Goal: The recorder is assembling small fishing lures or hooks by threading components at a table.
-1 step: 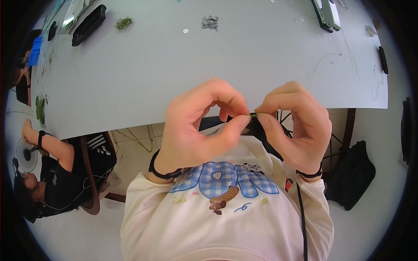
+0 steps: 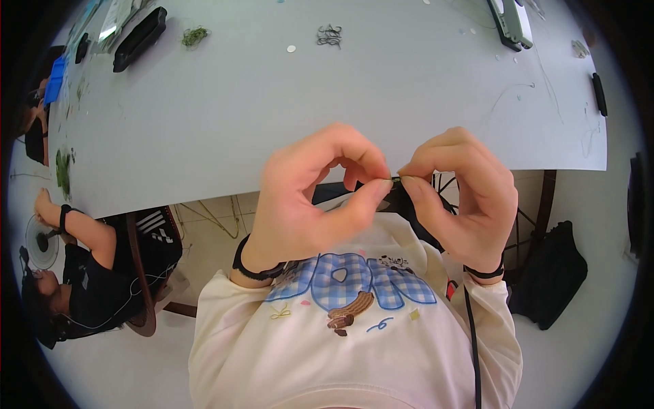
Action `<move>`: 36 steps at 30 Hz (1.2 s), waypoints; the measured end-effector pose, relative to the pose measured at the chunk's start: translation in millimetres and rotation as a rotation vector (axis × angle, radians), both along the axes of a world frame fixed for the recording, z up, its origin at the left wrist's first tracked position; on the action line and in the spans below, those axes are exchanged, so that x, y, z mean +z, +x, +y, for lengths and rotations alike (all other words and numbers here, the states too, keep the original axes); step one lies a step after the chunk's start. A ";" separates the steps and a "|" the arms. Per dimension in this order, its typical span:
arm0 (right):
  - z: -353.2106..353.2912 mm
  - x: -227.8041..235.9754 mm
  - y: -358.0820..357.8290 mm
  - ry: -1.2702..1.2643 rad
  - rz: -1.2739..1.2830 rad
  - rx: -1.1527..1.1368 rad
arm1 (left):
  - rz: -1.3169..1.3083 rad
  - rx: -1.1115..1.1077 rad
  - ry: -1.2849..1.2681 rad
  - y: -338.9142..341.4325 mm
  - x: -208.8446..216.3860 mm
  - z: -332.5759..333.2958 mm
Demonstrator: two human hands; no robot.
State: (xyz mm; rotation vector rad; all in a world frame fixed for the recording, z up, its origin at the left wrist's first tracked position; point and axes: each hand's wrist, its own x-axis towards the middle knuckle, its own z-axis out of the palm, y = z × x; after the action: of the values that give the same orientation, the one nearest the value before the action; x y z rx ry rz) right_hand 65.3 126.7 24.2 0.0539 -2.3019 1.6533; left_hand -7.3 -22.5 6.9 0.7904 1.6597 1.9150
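My left hand [image 2: 310,194] is closed, with its thumb and index fingertip pinched together just beyond the table's front edge. Close by on the right, my right hand [image 2: 473,194] makes the same kind of pinch. In the small gap between both pairs of fingertips shows a thin green strand [image 2: 396,180], an end in each pinch. Most of it is covered by my fingers, and its exact kind is too small to make out. Both hands are held up in front of my body, off the tabletop [image 2: 409,88].
On the table lie a green tangle of strands [image 2: 195,36], short dark curly pieces [image 2: 329,37], a white disc [image 2: 291,48], a black tray [image 2: 140,39] and a stapler-like tool [image 2: 512,24]. Another person [image 2: 95,266] sits at the left. A black bag [image 2: 550,276] is at the right.
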 end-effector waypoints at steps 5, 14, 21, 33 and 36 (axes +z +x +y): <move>1.2 -4.6 -3.0 0.084 0.073 0.004 | -0.128 -0.005 -0.009 2.1 -0.1 -1.2; -0.8 -3.5 -3.5 0.048 0.045 0.010 | -0.090 -0.008 -0.008 2.9 4.2 -5.0; -1.1 -4.9 -4.1 0.044 0.080 0.027 | -0.286 -0.032 0.036 2.2 6.7 -5.7; -0.4 -3.9 -2.8 -0.034 0.057 0.041 | -0.112 -0.080 0.007 1.2 9.3 -7.3; -1.7 -4.7 -2.6 -0.067 0.056 0.028 | -0.073 -0.070 0.020 2.0 9.1 -7.2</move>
State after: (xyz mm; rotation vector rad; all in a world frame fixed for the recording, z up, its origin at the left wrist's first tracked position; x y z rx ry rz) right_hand 62.7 125.0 19.5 0.1167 -2.2130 1.7198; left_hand -5.4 -29.6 16.0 0.7669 1.5525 1.8922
